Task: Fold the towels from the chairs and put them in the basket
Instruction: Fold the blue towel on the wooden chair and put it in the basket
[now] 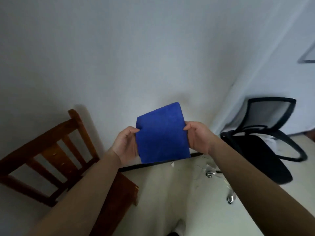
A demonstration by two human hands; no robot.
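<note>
The room is dim and evenly lit, with a cool blue-grey cast over the wall (pixel 119 57), which brightens towards the right. The wooden chair (pixel 39 143) throws a soft, faint shadow on the wall beside its post. Both forearms (pixel 85 193) sit dark in the foreground (the blue towel (pixel 162 133) reads vivid). Wide-angle distortion tilts the edges outward, and the office chair (pixel 252 150) looks slightly smeared.
</note>
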